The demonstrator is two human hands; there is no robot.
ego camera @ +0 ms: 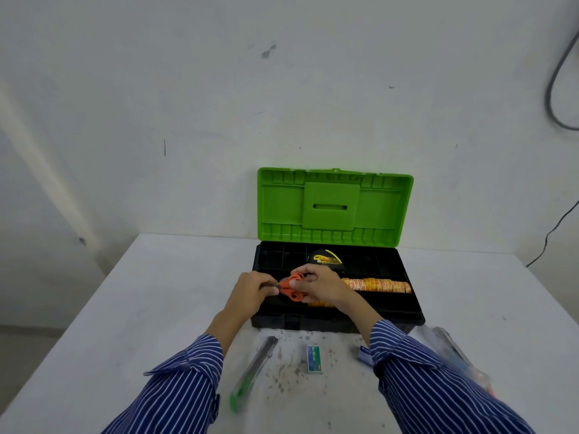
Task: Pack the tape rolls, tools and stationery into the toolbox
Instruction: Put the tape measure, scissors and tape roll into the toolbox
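1. White bench [156,308], toolbox [404,311] open, tape rolls [379,285] inside.
2. Both hands, left [249,291] and right [319,285], gripping orange scissors [289,288] over the tray.
3. Likely next: lowering scissors in, then staples box [314,358].

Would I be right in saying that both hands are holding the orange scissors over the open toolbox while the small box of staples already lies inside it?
Not quite: the head view shows the box of staples on the table, in front of the toolbox. The left hand and right hand do hold the orange scissors over it.
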